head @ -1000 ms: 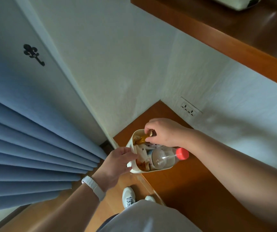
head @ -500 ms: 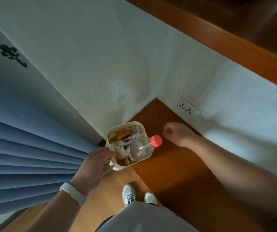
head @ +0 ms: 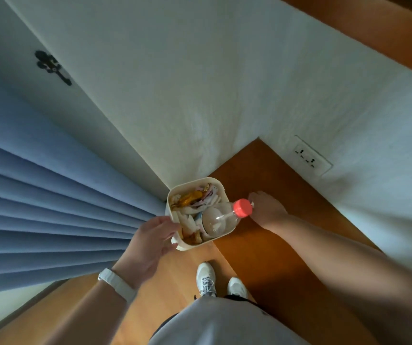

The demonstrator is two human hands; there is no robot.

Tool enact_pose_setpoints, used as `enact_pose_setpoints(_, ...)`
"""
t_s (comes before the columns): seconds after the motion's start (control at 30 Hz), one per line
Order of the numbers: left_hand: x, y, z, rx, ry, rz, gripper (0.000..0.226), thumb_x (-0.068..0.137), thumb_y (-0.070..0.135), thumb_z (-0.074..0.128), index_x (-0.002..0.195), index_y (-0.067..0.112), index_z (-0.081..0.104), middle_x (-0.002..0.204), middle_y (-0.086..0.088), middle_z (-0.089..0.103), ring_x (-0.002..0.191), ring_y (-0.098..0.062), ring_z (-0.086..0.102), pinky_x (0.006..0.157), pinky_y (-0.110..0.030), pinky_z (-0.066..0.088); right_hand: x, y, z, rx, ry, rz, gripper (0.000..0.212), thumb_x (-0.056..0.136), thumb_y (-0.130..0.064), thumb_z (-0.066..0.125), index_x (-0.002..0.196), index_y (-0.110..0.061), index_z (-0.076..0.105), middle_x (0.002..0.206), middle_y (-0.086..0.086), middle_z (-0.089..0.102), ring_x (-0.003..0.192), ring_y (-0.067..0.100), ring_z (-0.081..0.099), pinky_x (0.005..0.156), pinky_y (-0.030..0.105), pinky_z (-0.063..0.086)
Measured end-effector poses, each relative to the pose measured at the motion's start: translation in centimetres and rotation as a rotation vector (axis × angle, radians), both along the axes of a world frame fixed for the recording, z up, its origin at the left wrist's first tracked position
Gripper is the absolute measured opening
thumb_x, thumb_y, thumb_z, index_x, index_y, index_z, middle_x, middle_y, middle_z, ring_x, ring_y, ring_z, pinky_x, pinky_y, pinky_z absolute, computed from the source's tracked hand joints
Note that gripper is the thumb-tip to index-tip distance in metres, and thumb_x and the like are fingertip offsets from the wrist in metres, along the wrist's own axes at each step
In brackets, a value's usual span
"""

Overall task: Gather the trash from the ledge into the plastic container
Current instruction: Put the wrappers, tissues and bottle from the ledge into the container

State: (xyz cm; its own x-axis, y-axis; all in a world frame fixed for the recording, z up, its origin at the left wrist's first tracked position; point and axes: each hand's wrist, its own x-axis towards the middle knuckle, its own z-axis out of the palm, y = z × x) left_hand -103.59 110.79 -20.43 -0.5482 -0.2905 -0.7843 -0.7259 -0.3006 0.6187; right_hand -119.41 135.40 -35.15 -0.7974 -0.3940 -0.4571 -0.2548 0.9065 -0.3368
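From the head camera, looking steeply down, I see my left hand (head: 150, 241) clamped on the near left wall of the plastic container (head: 215, 183), thumb up against the rim, a white wristband (head: 116, 283) on that wrist. The container is a cream, square-mouthed tub with rounded corners, held up off the floor at the corner where the wooden ledge (head: 269, 245) meets the white wall (head: 200, 95). Whether its far side rests on the ledge I cannot tell.

Inside the tub I see crumpled wrappers (head: 192, 199), some amber and some pale, packed toward the far and left sides. A clear plastic bottle (head: 218, 220) lies tilted on top of them, its red cap (head: 242, 208) poking out past the right rim.

My right hand (head: 267, 209) is down on the ledge just beside the cap, knuckles toward the camera. Its fingers are curled under and hidden, so I cannot tell whether it grips anything or is merely resting.

A wall socket (head: 310, 156) sits above the ledge to the right. Blue curtain (head: 38, 207) folds fill the left, and white shoes (head: 207, 280) stand on the floor below.
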Motion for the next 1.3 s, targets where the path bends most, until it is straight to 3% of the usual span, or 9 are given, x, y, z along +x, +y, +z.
enact_pose_setpoints(0.2, 0.0, 0.5, 0.3, -0.005, 0.021, -0.038, 0.022, 0.096, 0.011, 0.06, 0.114, 0.001, 0.067, 0.115, -0.024, 0.072, 0.108, -0.03, 0.069, 0.104, -0.048, 0.05, 0.1, 1.2, 2.7, -0.137, -0.048, -0.147, 0.007, 0.096, -0.026, 0.054, 0.098, -0.025, 0.061, 0.094, -0.007, 0.063, 0.083, 0.01, 0.06, 0.078, 0.037, 0.057)
enact_pose_setpoints(0.4, -0.6, 1.4, 0.4, 0.017, 0.053, -0.119, 0.02, 0.096, 0.013, 0.061, 0.112, 0.003, 0.068, 0.111, -0.022, 0.072, 0.103, -0.028, 0.066, 0.102, -0.046, 0.051, -0.9, 0.9, 12.4, -0.449, 0.059, -0.278, 0.009, 0.09, -0.025, 0.066, 0.098, -0.023, 0.064, 0.09, -0.01, 0.064, 0.08, 0.01, 0.062, 0.07, 0.031, 0.052)
enact_pose_setpoints(0.5, -0.9, 2.2, 0.9, 0.021, 0.064, -0.158, 0.019, 0.096, 0.012, 0.061, 0.113, 0.004, 0.067, 0.115, -0.02, 0.072, 0.112, -0.028, 0.067, 0.103, -0.046, 0.051, -0.4, -0.4, 17.4, -0.453, 0.069, -0.118, 0.008, 0.089, -0.024, 0.068, 0.097, -0.024, 0.065, 0.086, -0.013, 0.063, 0.074, 0.007, 0.061, 0.062, 0.029, 0.049)
enact_pose_setpoints(0.6, -1.2, 2.7, 1.2, -0.028, 0.111, -0.237, 0.012, 0.096, 0.011, 0.062, 0.105, 0.009, 0.069, 0.115, -0.016, 0.071, 0.113, -0.027, 0.066, 0.104, -0.05, 0.05, 1.0, -2.4, 20.6, -0.405, 0.057, 0.083, 0.007, 0.089, -0.022, 0.065, 0.096, -0.024, 0.065, 0.087, -0.011, 0.064, 0.074, 0.011, 0.062, 0.065, 0.036, 0.053)
enact_pose_setpoints(0.77, -1.0, 3.8, 2.0, -0.014, 0.179, -0.297, 0.007, 0.097, 0.013, 0.061, 0.102, 0.012, 0.066, 0.113, -0.01, 0.066, 0.112, -0.026, 0.061, 0.106, -0.051, 0.048, 2.8, -5.1, 21.6, -0.252, 0.114, 0.315, 0.015, 0.091, -0.018, 0.057, 0.105, -0.018, 0.063, 0.101, -0.003, 0.063, 0.086, 0.018, 0.06, 0.075, 0.04, 0.054)
enact_pose_setpoints(0.93, -0.7, 4.2, 1.7, 0.056, 0.197, -0.276, 0.009, 0.094, 0.014, 0.065, 0.103, 0.011, 0.064, 0.106, -0.007, 0.065, 0.108, -0.026, 0.059, 0.106, -0.052, 0.046, 3.3, -5.4, 21.4, -0.193, 0.176, 0.36, 0.022, 0.095, -0.022, 0.056, 0.115, -0.016, 0.062, 0.108, -0.002, 0.06, 0.086, 0.019, 0.059, 0.069, 0.033, 0.049)
enact_pose_setpoints(1.13, -1.2, 4.2, 0.1, 0.047, 0.115, -0.249, 0.019, 0.093, 0.02, 0.067, 0.11, 0.012, 0.069, 0.117, -0.011, 0.071, 0.116, -0.027, 0.066, 0.101, -0.048, 0.054, 3.2, -2.0, 21.9, -0.247, 0.178, 0.203, 0.03, 0.094, -0.038, 0.059, 0.119, -0.02, 0.061, 0.11, -0.008, 0.06, 0.092, 0.012, 0.058, 0.079, 0.031, 0.052)
enact_pose_setpoints(1.23, -1.5, 4.5, -0.3, 0.087, 0.16, -0.236, 0.012, 0.095, 0.016, 0.064, 0.106, 0.012, 0.065, 0.113, -0.009, 0.066, 0.114, -0.027, 0.06, 0.107, -0.052, 0.047, 3.4, 1.2, 21.5, -0.326, 0.177, -0.018, 0.03, 0.096, -0.04, 0.058, 0.12, -0.022, 0.062, 0.11, -0.011, 0.062, 0.095, 0.008, 0.06, 0.083, 0.028, 0.053)
enact_pose_setpoints(1.3, -1.8, 4.7, -0.1, 0.104, 0.179, -0.214, 0.011, 0.095, 0.016, 0.063, 0.106, 0.012, 0.064, 0.114, -0.009, 0.063, 0.113, -0.027, 0.058, 0.108, -0.053, 0.045, 3.8, 3.3, 20.8, -0.395, 0.149, -0.193, 0.031, 0.098, -0.038, 0.056, 0.123, -0.021, 0.062, 0.111, -0.011, 0.062, 0.099, 0.006, 0.06, 0.08, 0.017, 0.047)
